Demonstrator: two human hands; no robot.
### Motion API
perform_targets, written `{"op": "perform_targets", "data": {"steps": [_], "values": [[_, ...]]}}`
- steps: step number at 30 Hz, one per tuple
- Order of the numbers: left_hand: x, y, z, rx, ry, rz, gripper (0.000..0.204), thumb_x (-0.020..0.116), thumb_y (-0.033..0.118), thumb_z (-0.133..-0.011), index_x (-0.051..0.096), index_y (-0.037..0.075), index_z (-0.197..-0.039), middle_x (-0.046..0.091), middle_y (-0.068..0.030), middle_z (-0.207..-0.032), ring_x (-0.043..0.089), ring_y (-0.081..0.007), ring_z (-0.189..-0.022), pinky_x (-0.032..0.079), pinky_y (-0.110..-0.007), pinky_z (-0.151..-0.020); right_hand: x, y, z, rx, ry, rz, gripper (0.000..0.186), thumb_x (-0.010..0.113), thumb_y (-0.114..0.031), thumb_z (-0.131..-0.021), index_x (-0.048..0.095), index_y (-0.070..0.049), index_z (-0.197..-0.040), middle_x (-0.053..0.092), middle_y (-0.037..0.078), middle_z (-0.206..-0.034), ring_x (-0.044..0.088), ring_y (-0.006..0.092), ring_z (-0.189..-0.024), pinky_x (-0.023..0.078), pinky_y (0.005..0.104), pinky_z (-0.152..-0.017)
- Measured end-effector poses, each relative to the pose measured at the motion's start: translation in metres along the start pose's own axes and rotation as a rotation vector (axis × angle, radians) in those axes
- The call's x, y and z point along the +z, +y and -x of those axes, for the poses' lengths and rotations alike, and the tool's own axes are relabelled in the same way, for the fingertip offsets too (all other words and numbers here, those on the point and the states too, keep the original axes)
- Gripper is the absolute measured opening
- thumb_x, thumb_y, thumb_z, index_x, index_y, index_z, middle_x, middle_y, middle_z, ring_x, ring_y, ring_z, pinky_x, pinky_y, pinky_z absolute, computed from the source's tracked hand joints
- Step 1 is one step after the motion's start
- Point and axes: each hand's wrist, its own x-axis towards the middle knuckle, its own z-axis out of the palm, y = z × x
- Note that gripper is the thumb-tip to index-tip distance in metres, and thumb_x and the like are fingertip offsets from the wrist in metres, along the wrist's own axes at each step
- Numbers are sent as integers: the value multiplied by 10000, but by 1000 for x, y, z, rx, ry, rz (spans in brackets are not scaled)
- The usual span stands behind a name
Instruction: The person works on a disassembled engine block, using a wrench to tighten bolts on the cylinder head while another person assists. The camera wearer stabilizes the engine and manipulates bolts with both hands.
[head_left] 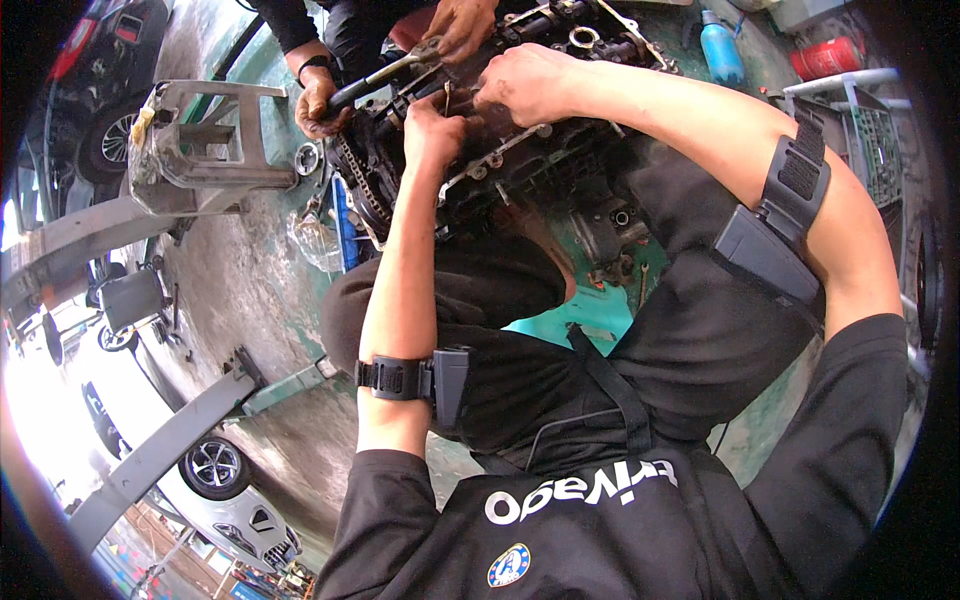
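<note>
My left hand [435, 130] and right hand [525, 85] are curled in over the engine [560, 145] before my knees, grip hidden, can't tell. If that co-worker's long-handled tool [375, 82] slips, my knuckles could get rapped!

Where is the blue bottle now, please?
In the head view, the blue bottle is at the upper right, just left of the red cylinder and right of the engine.

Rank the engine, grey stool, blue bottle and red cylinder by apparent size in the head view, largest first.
1. Engine, though partly covered
2. Grey stool
3. Blue bottle and red cylinder: too alike to rank
</note>
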Motion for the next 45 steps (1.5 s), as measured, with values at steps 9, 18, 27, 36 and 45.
{"op": "perform_targets", "data": {"steps": [9, 18, 27, 36, 45], "values": [[-1, 7, 4, -2, 3, 0, 359, 712, 108, -630, 704, 40, -982, 711, -106, -851, 673, -171, -771, 509, -306, -753, -1, -7, -4, 12, -53, 131, 188, 565, -132, -703, 690, -119, -843, 661, 126, -805, 648, 311, -799, 516, 420, -688], [3, 5, 0, -35, 86, -130, 340, 659, 124, -666, 710, 95, -1000, 700, -146, -880, 682, -253, -826, 514, -335, -778, 2, -20, 1, -54, -59, 170, 181, 529, -154, -776, 662, -68, -862, 661, 145, -781, 661, 318, -761, 525, 425, -677], [2, 7, 5, -18, 64, -97, 352, 634, 113, -666, 710, 111, -1010, 692, -162, -904, 677, -268, -855, 508, -347, -801, 7, -13, 3, -15, -102, 205, 162, 538, -146, -776, 643, -85, -882, 650, 126, -748, 658, 314, -739, 521, 429, -638], [0, 1, 0, -1, 51, -120, 340, 649, 120, -656, 709, 95, -990, 690, -170, -887, 674, -292, -836, 508, -359, -792, 1, -10, 1, -95, -75, 125, 152, 558, -105, -735, 635, -63, -858, 642, 142, -768, 646, 334, -778, 517, 440, -680], [0, 9, 6, -18, 45, -119, 328, 705, 171, -676, 711, 94, -995, 699, -147, -873, 678, -255, -817, 508, -342, -783, 7, -12, 3, 1, -64, 115, 135, 549, -103, -733, 629, -11, -790, 650, 185, -741, 658, 349, -723, 528, 432, -653]]}}
